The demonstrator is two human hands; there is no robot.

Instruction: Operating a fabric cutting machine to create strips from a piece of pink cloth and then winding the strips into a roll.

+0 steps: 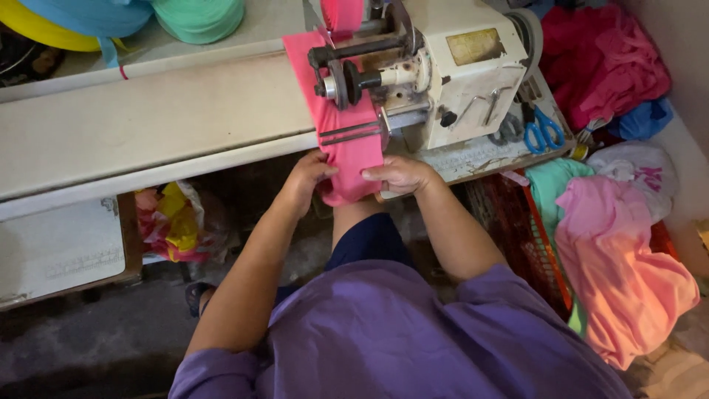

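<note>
Head view: a strip of soft pink fabric (347, 140) hangs from the cream metal sewing machine (450, 66) over the table edge (148, 133). The left hand (306, 177) pinches its left edge, fingers closed on the cloth; the right hand (399, 175) presses its right edge, fingers together and curled on it. At right, a red mesh basket (528, 244) holds crumpled pink garments (620, 273). Blue-handled scissors (544, 133) lie beside the machine.
</note>
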